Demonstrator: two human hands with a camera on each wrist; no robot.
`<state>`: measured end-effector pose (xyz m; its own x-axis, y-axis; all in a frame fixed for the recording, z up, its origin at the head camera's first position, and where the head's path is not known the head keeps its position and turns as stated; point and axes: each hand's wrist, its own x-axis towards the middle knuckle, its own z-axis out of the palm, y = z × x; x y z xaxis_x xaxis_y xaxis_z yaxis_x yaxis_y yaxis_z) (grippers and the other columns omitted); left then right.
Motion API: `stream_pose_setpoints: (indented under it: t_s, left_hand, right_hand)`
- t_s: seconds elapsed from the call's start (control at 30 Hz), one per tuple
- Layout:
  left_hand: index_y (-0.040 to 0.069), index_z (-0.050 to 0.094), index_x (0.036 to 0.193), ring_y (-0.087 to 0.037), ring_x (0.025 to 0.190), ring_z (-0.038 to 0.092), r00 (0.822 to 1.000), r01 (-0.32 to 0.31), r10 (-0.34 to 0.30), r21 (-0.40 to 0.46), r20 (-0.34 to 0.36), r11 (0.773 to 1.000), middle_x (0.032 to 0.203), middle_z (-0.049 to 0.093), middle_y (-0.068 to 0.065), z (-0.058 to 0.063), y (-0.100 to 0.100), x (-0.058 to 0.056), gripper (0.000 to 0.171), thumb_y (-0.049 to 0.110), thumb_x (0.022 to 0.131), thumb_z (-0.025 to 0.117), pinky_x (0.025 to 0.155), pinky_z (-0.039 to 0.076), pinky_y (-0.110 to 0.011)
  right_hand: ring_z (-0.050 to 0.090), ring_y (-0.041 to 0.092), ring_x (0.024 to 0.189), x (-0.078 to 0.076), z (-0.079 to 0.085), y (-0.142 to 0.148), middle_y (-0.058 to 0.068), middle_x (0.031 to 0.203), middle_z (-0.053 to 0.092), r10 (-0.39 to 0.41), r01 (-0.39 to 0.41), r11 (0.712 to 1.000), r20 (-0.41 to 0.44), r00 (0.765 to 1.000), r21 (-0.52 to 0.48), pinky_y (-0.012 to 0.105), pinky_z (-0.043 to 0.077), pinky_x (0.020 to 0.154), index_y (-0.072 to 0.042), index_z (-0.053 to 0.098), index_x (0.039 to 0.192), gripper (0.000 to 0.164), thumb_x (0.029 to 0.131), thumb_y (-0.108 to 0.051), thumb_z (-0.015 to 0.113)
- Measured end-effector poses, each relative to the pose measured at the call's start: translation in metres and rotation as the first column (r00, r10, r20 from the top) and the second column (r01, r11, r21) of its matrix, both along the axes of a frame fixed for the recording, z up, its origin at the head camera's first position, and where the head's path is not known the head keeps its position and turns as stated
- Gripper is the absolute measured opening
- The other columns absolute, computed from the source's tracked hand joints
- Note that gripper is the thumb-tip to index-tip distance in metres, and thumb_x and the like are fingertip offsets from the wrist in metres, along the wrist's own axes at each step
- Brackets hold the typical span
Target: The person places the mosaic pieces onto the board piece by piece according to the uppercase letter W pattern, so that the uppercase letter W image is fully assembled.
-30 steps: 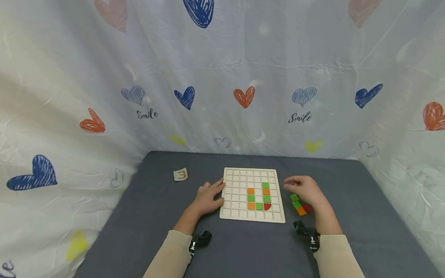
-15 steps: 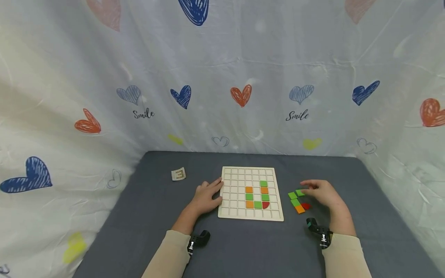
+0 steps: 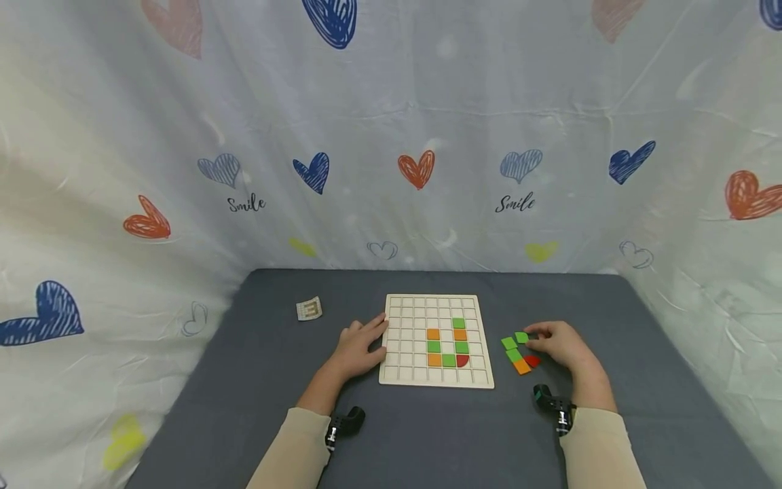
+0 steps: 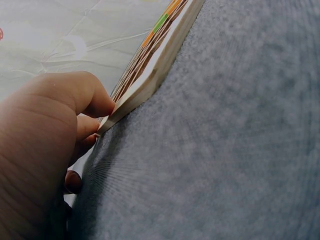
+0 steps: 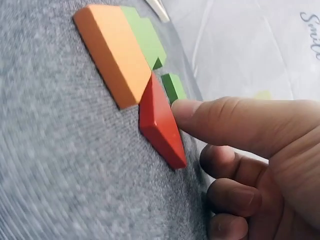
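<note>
A pale wooden grid board (image 3: 406, 377) lies on the table, with green, orange and red tiles set in several of its squares. My left hand (image 3: 356, 350) rests at the board's left edge, fingers spread; its fingertips touch the rim (image 4: 140, 90) in the left wrist view. To the right of the board, my right hand (image 3: 562, 345) has thumb and index finger at a small green tile (image 3: 521, 337). In the right wrist view the thumb presses beside that green tile (image 5: 173, 88), and the index finger is hidden. The other fingers curl below.
Just left of the right hand lie an orange tile (image 3: 522, 367), two more green tiles (image 3: 510, 343) and a red rounded tile (image 3: 532, 361). A small printed card (image 3: 309, 309) lies at the table's back left. Behind the table hangs a curtain (image 3: 366, 102) with printed hearts.
My right hand moved from beside the board to the right, onto the loose tiles, and now has thumb and finger at one green tile, slightly turned. The left hand stayed at the board's edge.
</note>
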<state>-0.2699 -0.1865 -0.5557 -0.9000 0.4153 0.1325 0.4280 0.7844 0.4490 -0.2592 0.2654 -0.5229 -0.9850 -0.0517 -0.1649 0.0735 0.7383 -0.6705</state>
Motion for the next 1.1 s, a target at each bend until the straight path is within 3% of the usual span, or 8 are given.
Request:
stream_pose_setpoints:
  t_s: [0.27, 0.67, 0.93, 1.1]
  left_hand:
    - [0.014, 0.049, 0.155, -0.017, 0.09, 0.039, 1.0, 0.0, 0.0, -0.003, 0.013, 1.0, 0.163, 0.038, -0.001, 0.0, 0.0, -0.001, 0.061, 0.033, 0.098, 0.054, 0.083, 0.029, -0.042]
    - [0.013, 0.049, 0.155, -0.016, 0.087, 0.037, 1.0, 0.008, -0.008, -0.004, 0.015, 1.0, 0.163, 0.038, -0.001, 0.001, 0.0, 0.0, 0.061, 0.033, 0.098, 0.055, 0.082, 0.029, -0.041]
    - [0.012, 0.049, 0.155, -0.016, 0.087, 0.037, 1.0, 0.016, -0.016, 0.017, 0.016, 1.0, 0.163, 0.038, -0.002, 0.0, 0.0, 0.0, 0.061, 0.033, 0.098, 0.055, 0.081, 0.028, -0.042]
    - [0.011, 0.049, 0.155, -0.016, 0.088, 0.038, 1.0, 0.014, -0.014, 0.013, 0.005, 1.0, 0.163, 0.039, -0.003, 0.002, 0.0, 0.001, 0.061, 0.032, 0.097, 0.055, 0.081, 0.029, -0.042]
  right_hand:
    - [0.047, 0.023, 0.07, 0.001, 0.004, -0.001, 0.006, 0.076, 0.05, -0.022, 0.022, 1.0, -0.063, 0.998, 0.008, 0.038, 0.036, 0.064, 0.005, 0.069, 0.124, 0.04, 0.094, -0.021, 0.074]
    - [0.046, 0.024, 0.071, 0.007, 0.045, -0.042, 0.006, 0.081, 0.05, -0.071, 0.068, 0.997, -0.214, 0.974, -0.021, 0.038, 0.038, 0.063, -0.001, 0.072, 0.124, 0.037, 0.095, -0.024, 0.075]
    - [0.044, 0.023, 0.069, 0.016, 0.06, -0.09, 0.004, 0.081, 0.05, 0.0, -0.009, 1.0, -0.316, 0.949, -0.027, 0.037, 0.037, 0.06, -0.006, 0.076, 0.119, 0.03, 0.093, -0.021, 0.078]
    - [0.043, 0.019, 0.068, 0.022, 0.06, -0.121, 0.0, 0.077, 0.049, 0.096, -0.098, 0.995, -0.377, 0.921, 0.013, 0.035, 0.035, 0.059, -0.01, 0.078, 0.116, 0.029, 0.09, -0.021, 0.081]
